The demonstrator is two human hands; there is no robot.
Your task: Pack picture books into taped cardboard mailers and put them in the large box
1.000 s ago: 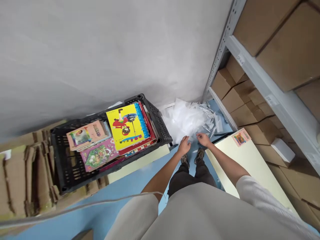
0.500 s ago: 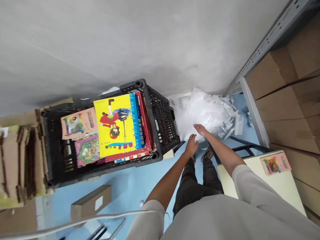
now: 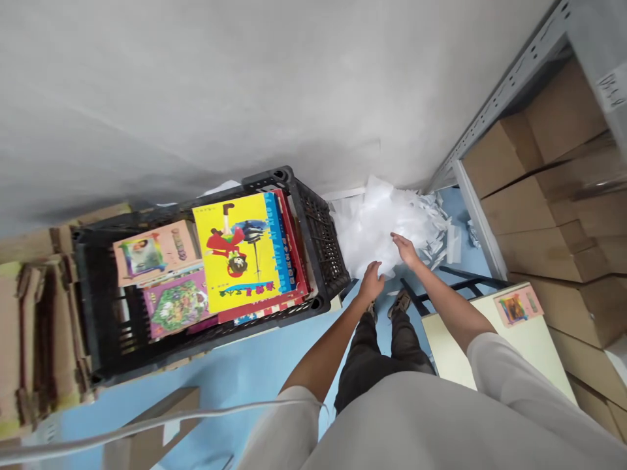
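Note:
My left hand (image 3: pixel 371 282) is held out in front of my body with its fingers stretched forward and nothing in it. Level with it, a little to the right, my right hand (image 3: pixel 404 250) also has its fingers extended and holds nothing. Behind and below both hands lies a heap of white, thin sheet-like packing material (image 3: pixel 365 225); whether the fingertips touch it I cannot tell. To the left stands a black plastic crate (image 3: pixel 326 245) with several books in it. A yellow picture book (image 3: pixel 220 251) lies on top there, beside a pink booklet (image 3: pixel 169 251) and a purple one (image 3: pixel 176 303).
A cream table (image 3: pixel 531 352) on the right carries a pink booklet (image 3: pixel 518 305). Cardboard boxes (image 3: pixel 543 228) fill a grey metal shelf (image 3: pixel 477 215). Flattened cardboard (image 3: pixel 34 339) leans at far left. A white cable (image 3: pixel 196 421) crosses the lower left, over a cardboard box (image 3: pixel 147 431).
My hands have moved slightly apart, the right one rising a little away from the left. The camera view has shifted slightly, and both hands stay without anything in them.

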